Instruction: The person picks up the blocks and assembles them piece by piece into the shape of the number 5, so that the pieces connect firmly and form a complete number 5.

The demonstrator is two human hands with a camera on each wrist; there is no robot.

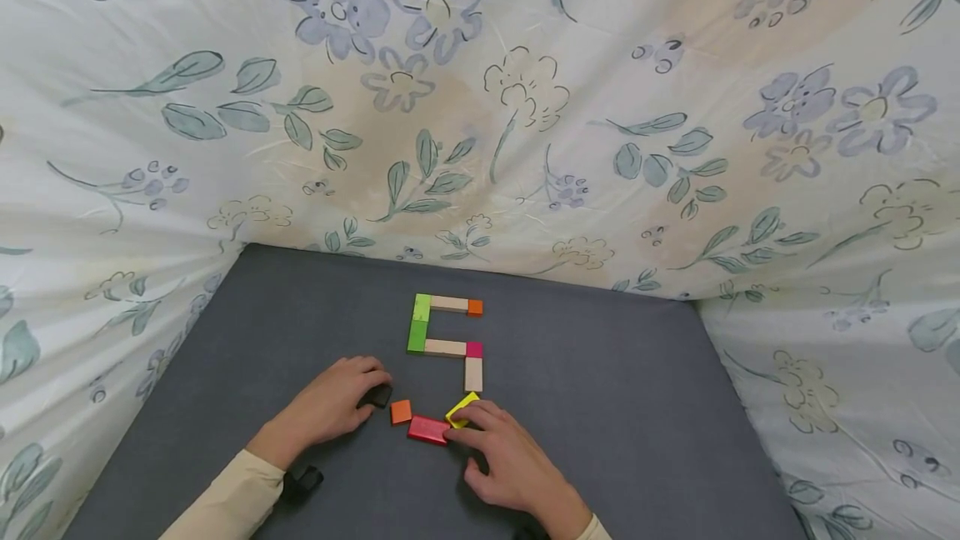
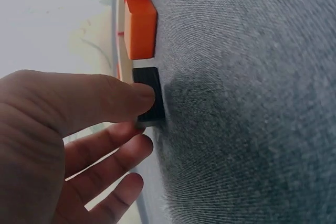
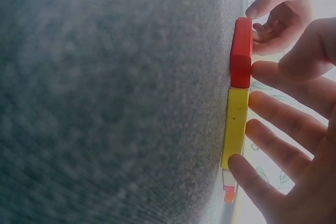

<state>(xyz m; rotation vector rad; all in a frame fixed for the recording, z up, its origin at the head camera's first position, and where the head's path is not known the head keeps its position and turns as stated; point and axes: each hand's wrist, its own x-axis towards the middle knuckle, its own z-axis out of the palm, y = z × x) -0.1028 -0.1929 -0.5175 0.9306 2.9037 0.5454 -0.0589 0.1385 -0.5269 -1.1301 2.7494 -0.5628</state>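
My left hand pinches a small black block between thumb and fingers, down at the cloth. Right beside it is an orange block, then a red block. A yellow block lies slanted between the red block and a pale wooden block. Over the yellow and red blocks is my right hand. In the right wrist view its spread fingertips touch or nearly touch the top of the yellow block and the end of the red block; nothing is gripped.
Farther off, the block line continues: a magenta block, a pale block, two green blocks, another pale block and an orange one. All lie on dark grey cloth. Flowered fabric hangs around the back and sides.
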